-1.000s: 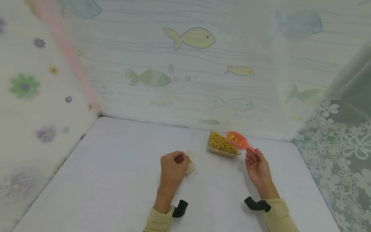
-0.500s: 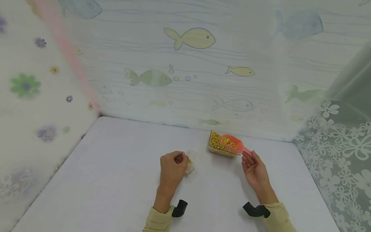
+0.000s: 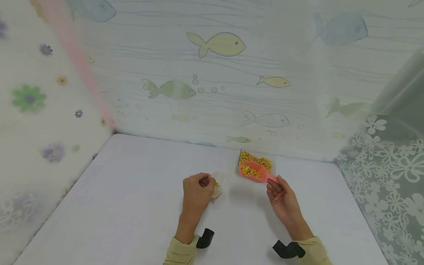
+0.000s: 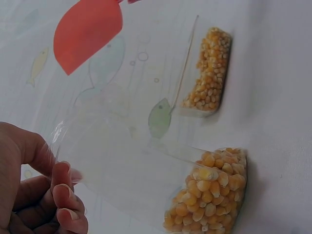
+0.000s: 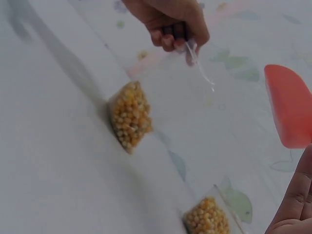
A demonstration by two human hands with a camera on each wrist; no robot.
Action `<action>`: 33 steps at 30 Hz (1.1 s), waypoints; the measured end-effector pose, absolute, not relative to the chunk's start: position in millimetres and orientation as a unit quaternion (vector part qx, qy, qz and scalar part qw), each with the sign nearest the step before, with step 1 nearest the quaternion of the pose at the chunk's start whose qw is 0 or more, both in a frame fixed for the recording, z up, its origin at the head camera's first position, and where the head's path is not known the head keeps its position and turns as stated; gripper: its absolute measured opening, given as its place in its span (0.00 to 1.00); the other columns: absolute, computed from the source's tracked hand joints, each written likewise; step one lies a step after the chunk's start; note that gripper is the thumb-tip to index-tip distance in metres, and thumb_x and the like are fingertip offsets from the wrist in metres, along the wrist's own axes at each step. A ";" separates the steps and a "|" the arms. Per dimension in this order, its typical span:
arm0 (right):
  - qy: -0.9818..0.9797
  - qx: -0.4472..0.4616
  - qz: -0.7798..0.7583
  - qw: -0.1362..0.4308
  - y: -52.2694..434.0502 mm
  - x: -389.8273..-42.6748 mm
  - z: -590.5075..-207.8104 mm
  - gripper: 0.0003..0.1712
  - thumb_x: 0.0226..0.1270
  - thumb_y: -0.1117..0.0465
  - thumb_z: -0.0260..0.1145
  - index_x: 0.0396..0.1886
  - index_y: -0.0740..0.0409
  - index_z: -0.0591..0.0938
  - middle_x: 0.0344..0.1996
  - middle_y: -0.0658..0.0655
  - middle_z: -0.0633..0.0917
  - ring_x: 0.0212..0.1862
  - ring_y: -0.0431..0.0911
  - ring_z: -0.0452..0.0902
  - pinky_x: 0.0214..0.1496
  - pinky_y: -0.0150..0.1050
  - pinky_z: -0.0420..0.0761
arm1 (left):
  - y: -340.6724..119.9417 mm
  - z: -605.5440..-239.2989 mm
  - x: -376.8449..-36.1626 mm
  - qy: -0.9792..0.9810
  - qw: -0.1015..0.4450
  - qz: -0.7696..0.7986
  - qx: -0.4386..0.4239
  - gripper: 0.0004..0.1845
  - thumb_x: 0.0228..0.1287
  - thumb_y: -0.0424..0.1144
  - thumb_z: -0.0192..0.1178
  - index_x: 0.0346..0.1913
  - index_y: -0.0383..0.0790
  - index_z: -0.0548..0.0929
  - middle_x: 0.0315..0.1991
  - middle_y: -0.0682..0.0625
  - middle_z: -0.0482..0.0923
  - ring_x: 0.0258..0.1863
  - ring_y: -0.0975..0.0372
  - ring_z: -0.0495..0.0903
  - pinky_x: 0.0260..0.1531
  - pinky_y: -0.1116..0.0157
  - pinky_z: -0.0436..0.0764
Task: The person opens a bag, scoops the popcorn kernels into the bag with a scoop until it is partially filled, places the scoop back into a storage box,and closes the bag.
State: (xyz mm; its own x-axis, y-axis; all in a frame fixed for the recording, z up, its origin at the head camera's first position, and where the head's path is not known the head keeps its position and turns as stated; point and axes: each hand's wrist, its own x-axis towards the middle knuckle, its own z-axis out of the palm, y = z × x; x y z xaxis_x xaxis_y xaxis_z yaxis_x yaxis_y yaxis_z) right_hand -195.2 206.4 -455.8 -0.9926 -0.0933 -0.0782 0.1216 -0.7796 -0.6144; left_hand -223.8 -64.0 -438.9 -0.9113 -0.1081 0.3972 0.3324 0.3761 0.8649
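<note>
My left hand [image 3: 197, 191] pinches the top edge of a clear plastic bag [image 4: 112, 146], whose bottom holds corn kernels [image 4: 207, 195] and rests on the table. By its handle, my right hand [image 3: 285, 200] grips a pink-red scoop [image 3: 261, 174] loaded with kernels. In the head view the scoop hangs in front of a clear rectangular container [image 3: 239, 158] of corn and hides part of it. The left wrist view shows the scoop's underside raised above both bag and container.
A white table [image 3: 132, 206] carries everything, backed by a fish-patterned curtain [image 3: 215, 92]. Flowered cloth [image 3: 29, 147] hangs at the left and lace [image 3: 391, 184] at the right. Black curved pieces [image 3: 205, 238] sit on both wrists.
My right hand has carried the loaded scoop left and toward me, from over the container's right side to its front. The left hand and bag have stayed in place.
</note>
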 end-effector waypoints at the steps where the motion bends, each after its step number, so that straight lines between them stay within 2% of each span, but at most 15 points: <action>1: 0.333 0.021 -0.941 0.058 203.6 -194.2 -455.3 0.25 0.85 0.54 0.44 0.37 0.57 0.86 0.36 0.54 0.92 0.38 0.40 0.89 0.45 0.28 0.84 | -64.2 -439.0 -223.8 -0.805 0.200 -0.554 -0.070 0.06 0.59 0.24 0.63 0.28 0.31 0.89 0.17 0.51 0.79 0.17 0.67 0.74 0.21 0.70 0.77; 12: 0.397 0.029 -0.915 0.069 179.4 -189.2 -454.5 0.26 0.86 0.56 0.40 0.38 0.54 0.84 0.35 0.51 0.92 0.38 0.38 0.89 0.44 0.27 0.84 | -65.0 -439.4 -223.4 -0.810 0.200 -0.547 -0.074 0.06 0.59 0.24 0.63 0.28 0.31 0.88 0.18 0.51 0.79 0.18 0.67 0.73 0.21 0.71 0.77; 23: 0.452 0.065 -0.888 0.055 166.1 -191.1 -455.6 0.22 0.84 0.52 0.49 0.38 0.53 0.87 0.34 0.50 0.92 0.36 0.37 0.89 0.44 0.28 0.84 | -64.8 -438.7 -222.7 -0.807 0.194 -0.552 -0.081 0.04 0.60 0.25 0.64 0.30 0.30 0.88 0.19 0.50 0.79 0.19 0.66 0.74 0.21 0.71 0.77; 33: 0.504 0.119 -0.855 0.033 155.8 -195.9 -452.1 0.22 0.83 0.51 0.52 0.35 0.51 0.88 0.33 0.49 0.91 0.36 0.37 0.89 0.44 0.29 0.84 | -65.0 -438.8 -222.9 -0.805 0.197 -0.553 -0.087 0.04 0.60 0.25 0.64 0.32 0.28 0.89 0.20 0.49 0.80 0.20 0.66 0.74 0.22 0.71 0.78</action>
State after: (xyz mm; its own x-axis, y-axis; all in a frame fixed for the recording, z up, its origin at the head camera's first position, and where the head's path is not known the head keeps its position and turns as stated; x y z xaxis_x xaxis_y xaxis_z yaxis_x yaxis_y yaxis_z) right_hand -195.9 155.8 -452.1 -0.9694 0.0641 -0.2372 0.1763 -0.4908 -0.8532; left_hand -222.9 -65.0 -438.8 -0.9075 -0.0767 0.4130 0.3578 0.3740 0.8556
